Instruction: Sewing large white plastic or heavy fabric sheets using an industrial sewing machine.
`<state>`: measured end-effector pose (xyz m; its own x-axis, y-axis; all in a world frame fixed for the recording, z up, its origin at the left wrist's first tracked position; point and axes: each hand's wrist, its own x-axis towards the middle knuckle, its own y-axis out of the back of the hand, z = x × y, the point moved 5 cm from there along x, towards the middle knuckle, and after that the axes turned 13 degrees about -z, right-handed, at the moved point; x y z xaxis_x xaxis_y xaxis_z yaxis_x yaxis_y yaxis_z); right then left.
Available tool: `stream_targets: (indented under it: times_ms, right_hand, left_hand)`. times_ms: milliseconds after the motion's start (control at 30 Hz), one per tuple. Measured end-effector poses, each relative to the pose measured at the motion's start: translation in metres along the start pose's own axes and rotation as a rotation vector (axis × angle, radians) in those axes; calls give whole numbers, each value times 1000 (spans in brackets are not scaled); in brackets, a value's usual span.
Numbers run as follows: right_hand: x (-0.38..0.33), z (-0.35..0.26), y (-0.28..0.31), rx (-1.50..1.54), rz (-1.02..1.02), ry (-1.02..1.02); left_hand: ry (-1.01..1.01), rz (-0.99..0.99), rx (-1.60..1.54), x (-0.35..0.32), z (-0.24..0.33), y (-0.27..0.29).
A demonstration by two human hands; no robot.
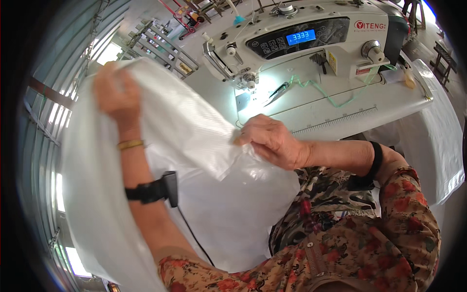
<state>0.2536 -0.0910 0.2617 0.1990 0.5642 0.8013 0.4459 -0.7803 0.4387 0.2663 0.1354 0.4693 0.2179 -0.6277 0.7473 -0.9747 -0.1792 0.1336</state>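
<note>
A large white woven plastic sheet [194, 126] with a shiny film layer hangs across my lap and the left side. My left hand [116, 92], slightly blurred, is raised at the far left with its fingers closed over the sheet's upper edge. Near the front edge of the sewing table, my right hand [272, 141] pinches the sheet's other end between thumb and fingers. The sheet's edge stretches slantwise between both hands. Beyond my right hand stands a white sewing machine [311, 44], its lamp lighting the needle area.
Thread snips [277, 92] lie beside the needle area, tied to a green cord [335, 103]. A ruler strip [340, 119] runs along the table's front. More white sheeting [433, 146] hangs at the right. A ribbed metal wall [44, 126] stands at the left.
</note>
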Motion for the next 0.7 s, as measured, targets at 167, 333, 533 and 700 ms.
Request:
stream_targets:
  times_ms: [167,333,533,700]
  right_hand:
    - [-29,69,-4,-485,-330,-129]
    - [-26,91,-4,-605,-461,-227]
    - [-23,101,-14,-663,-607,-320]
    - [-34,110,-12,-689,-631,-384]
  left_hand:
    - [79,-401,-485,-80,72,-104]
    - [228,-641,-554,-132,106,-173]
    - [104,-807,-603,-188,137,-241]
    - [177,-1386,-918,-149,147,-250]
